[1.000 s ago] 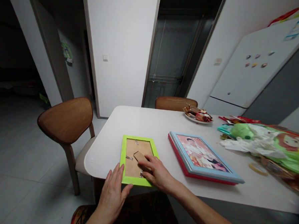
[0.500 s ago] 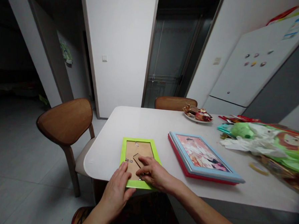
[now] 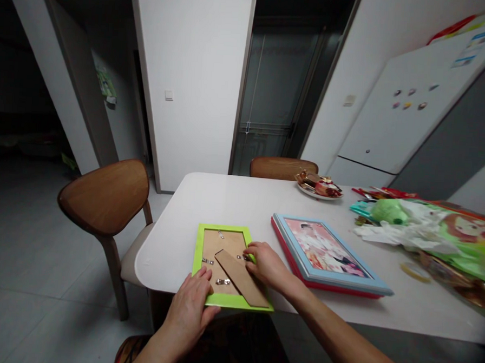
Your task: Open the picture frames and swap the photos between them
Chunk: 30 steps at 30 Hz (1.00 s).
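A lime-green picture frame (image 3: 199,244) lies face down at the table's near edge, its brown backing board (image 3: 231,240) showing. Small metal clips (image 3: 222,282) sit along the sides of the board. A brown stand leg (image 3: 243,279) slants across the back toward the lower right corner. My left hand (image 3: 191,298) grips the frame's near left corner, fingers on top and thumb at the near edge. At the right side, my right hand (image 3: 268,267) has its bent fingers closed at a metal clip, which they partly cover.
Right of the green frame, a blue picture frame (image 3: 281,227) lies on a red one (image 3: 282,246) on the white table (image 3: 225,194). Farther right are a tape roll (image 3: 415,272), crumpled tissue and green packaging (image 3: 466,250). A plate (image 3: 319,195) stands at the back. Chairs (image 3: 107,196) flank the table.
My right hand has moved from the near clip up and right to the right-side clip. The near clip and the whole stand leg are now uncovered. My left hand stays in place.
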Motion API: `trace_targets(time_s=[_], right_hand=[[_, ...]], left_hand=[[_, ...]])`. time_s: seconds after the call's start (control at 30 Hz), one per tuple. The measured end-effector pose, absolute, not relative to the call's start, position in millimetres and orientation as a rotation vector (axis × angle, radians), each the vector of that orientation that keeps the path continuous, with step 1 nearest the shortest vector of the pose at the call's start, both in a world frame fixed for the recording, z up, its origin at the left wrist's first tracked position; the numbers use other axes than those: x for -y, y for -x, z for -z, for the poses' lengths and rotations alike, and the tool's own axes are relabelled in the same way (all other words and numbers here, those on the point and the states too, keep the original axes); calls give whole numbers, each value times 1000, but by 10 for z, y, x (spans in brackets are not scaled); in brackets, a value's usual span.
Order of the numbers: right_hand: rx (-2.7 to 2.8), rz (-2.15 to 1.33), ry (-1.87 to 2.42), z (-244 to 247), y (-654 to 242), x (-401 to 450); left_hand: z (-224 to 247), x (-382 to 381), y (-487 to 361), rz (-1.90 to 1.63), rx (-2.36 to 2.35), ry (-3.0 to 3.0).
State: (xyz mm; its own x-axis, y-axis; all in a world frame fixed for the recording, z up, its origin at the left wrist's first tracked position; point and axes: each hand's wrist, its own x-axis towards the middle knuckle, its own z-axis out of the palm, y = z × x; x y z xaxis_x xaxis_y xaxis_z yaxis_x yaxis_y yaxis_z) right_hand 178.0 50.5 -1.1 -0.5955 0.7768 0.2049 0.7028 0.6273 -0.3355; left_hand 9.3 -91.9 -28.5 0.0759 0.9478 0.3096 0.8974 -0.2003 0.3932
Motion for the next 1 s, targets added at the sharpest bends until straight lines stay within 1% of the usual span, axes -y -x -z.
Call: trace_targets(time_s=[0.17,0.37,0.43,0.53,0.6,0.77,0.9,1.0], right_hand=[[2534,-210,1302,65,-1736,-589],[2509,-103,1326,50,-1672,-526],[2521,-127,1204,32,-1587,-456],[2587,-273,949,29,-1361,-347],[2617,-300,904,46,-1189,-301],[2583,-230,1035,109,-931,-299],[2559,-221,1068,142,-959,-397],[2487,-191,1197,151,-1046,-546]], left_hand=[[287,912,-95,-778,-1914,-2226],[274,919,-99,-770,-1915,-2204],[279,919,-99,-796,-1905,-2206],[288,920,-99,-835,-1904,-2208],[289,923,-100,-835,-1912,-2208],[283,934,-104,-783,-1923,-2194],[281,938,-104,-797,-1918,-2186],[276,938,-106,-798,-1912,-2175]])
